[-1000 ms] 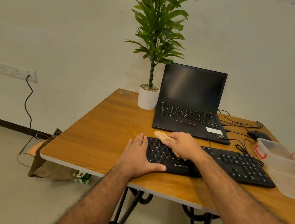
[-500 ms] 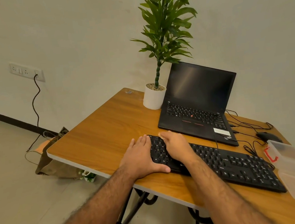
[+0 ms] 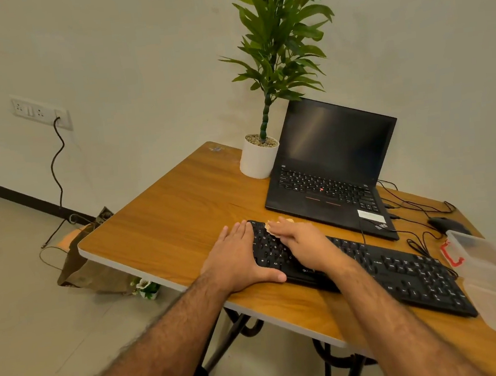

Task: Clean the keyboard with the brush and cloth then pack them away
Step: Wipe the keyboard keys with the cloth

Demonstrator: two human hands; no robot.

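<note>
on black keyboard point(image 3: 373, 269) left end: right hand point(image 3: 301, 243) presses tan cloth point(image 3: 275, 223) flat; left hand point(image 3: 236, 258) spread, steadying edge.

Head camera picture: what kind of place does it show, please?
Probably a small office or home work corner, indoors. A wooden table against a plain wall carries an open laptop, a black keyboard and a potted plant; a wall socket has a cable plugged in.

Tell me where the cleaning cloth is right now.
In the head view, the small tan cloth lies under the right hand's fingers at the far left end of the black keyboard, just in front of the black laptop.
</note>
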